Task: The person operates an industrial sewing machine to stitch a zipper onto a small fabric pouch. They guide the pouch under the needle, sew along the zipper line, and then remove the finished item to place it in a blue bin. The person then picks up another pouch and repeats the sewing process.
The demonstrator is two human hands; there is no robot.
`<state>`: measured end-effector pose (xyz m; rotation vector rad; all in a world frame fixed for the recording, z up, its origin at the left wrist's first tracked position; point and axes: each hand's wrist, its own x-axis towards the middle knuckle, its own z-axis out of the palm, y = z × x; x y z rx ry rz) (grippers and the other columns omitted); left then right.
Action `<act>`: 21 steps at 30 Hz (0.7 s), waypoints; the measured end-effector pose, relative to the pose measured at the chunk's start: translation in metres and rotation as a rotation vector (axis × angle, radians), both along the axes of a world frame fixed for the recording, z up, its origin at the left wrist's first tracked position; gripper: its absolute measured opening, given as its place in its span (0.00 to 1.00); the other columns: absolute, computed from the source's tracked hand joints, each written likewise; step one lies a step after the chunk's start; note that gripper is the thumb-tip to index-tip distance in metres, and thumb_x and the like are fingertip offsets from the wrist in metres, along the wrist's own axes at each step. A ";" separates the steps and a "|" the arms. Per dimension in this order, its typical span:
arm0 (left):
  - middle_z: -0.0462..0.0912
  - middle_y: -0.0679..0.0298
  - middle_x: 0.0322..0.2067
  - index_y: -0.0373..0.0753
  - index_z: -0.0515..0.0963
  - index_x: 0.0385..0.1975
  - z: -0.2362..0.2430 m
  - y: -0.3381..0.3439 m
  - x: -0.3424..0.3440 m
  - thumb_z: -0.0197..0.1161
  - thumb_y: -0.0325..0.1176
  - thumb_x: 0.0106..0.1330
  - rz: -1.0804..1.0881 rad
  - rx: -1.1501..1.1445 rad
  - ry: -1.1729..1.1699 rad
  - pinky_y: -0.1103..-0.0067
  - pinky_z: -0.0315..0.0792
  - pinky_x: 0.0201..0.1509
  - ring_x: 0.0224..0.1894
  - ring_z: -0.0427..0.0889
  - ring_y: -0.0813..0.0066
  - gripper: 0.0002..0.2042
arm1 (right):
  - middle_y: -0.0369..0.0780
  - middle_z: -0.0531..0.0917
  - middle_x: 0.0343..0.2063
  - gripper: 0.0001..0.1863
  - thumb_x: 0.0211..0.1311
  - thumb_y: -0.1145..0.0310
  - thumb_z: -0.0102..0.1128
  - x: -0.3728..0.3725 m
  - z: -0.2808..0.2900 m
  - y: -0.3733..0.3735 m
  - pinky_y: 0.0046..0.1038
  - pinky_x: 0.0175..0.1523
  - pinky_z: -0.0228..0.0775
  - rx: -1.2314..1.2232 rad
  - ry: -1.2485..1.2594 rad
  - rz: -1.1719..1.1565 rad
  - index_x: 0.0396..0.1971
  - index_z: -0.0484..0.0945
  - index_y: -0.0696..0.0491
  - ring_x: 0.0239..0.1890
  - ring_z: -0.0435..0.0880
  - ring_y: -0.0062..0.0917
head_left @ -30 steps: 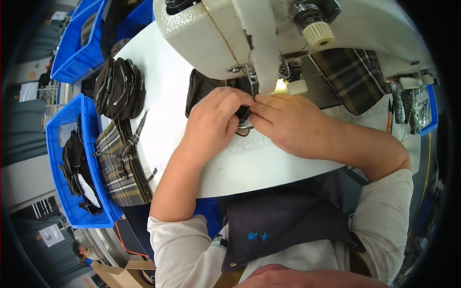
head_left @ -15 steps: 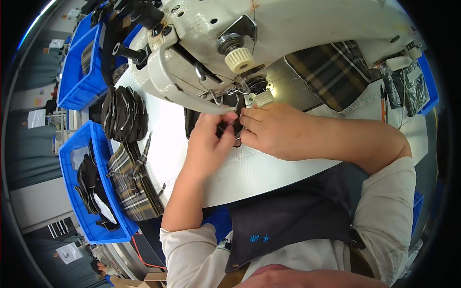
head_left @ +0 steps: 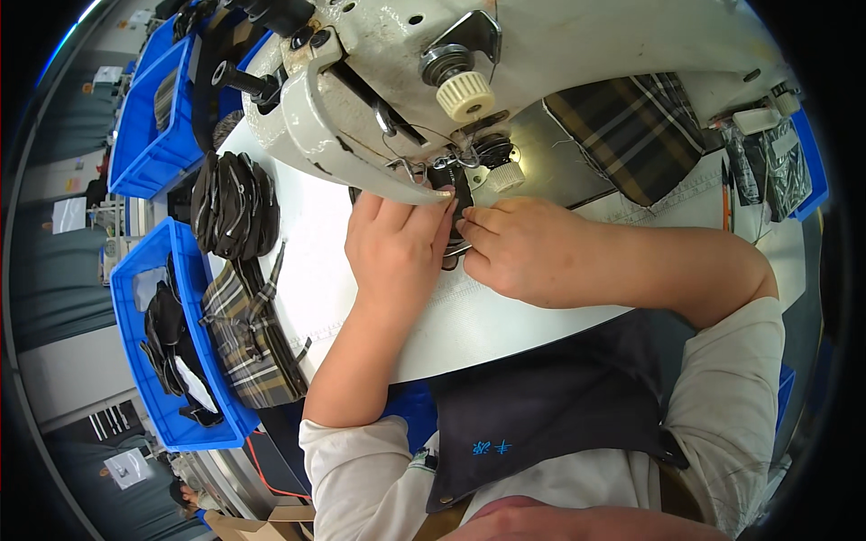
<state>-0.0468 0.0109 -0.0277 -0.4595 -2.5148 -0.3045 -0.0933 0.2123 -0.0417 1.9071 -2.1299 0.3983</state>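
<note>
A white sewing machine [head_left: 577,41] stands over a dark zippered fabric piece [head_left: 458,189], which lies at the needle area and is largely hidden by my hands and the machine. My left hand [head_left: 397,248] holds the piece from the left, fingers close together and their tips beneath the curved white guard. My right hand [head_left: 514,252] grips it from the right with bent fingers, just below a knurled knob [head_left: 508,176]. The two hands almost meet at the piece.
A stack of dark zippered pieces [head_left: 230,203] and plaid fabric [head_left: 253,347] lie left, beside blue bins [head_left: 131,298]. More plaid fabric [head_left: 622,131], pens [head_left: 726,198] and plastic packets [head_left: 771,167] lie right. The worktable's front edge curves past my forearms. Another person [head_left: 189,496] shows at bottom left.
The view has shifted, so more of the machine's top shows. Since half a second ago my left hand has moved slightly right and up, its fingers closing over the fabric.
</note>
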 end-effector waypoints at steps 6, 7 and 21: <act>0.85 0.68 0.37 0.43 0.87 0.38 -0.008 -0.003 0.004 0.77 0.24 0.53 -0.133 -0.053 -0.072 0.70 0.76 0.44 0.37 0.81 0.65 0.13 | 0.55 0.88 0.41 0.10 0.52 0.68 0.63 0.009 0.003 0.004 0.35 0.50 0.82 0.123 -0.020 -0.020 0.31 0.81 0.60 0.47 0.89 0.42; 0.86 0.68 0.37 0.43 0.88 0.39 -0.011 -0.004 0.004 0.77 0.24 0.52 -0.141 -0.027 -0.096 0.70 0.76 0.44 0.37 0.82 0.65 0.13 | 0.55 0.88 0.40 0.11 0.51 0.68 0.63 0.011 0.002 0.004 0.35 0.49 0.82 0.108 0.017 -0.021 0.30 0.81 0.60 0.46 0.89 0.42; 0.86 0.66 0.37 0.40 0.87 0.40 -0.013 -0.003 0.007 0.75 0.23 0.50 -0.183 0.070 -0.197 0.72 0.79 0.40 0.36 0.82 0.64 0.15 | 0.55 0.88 0.38 0.11 0.50 0.68 0.63 0.013 0.005 0.007 0.35 0.49 0.82 0.115 0.020 -0.035 0.30 0.81 0.61 0.45 0.89 0.43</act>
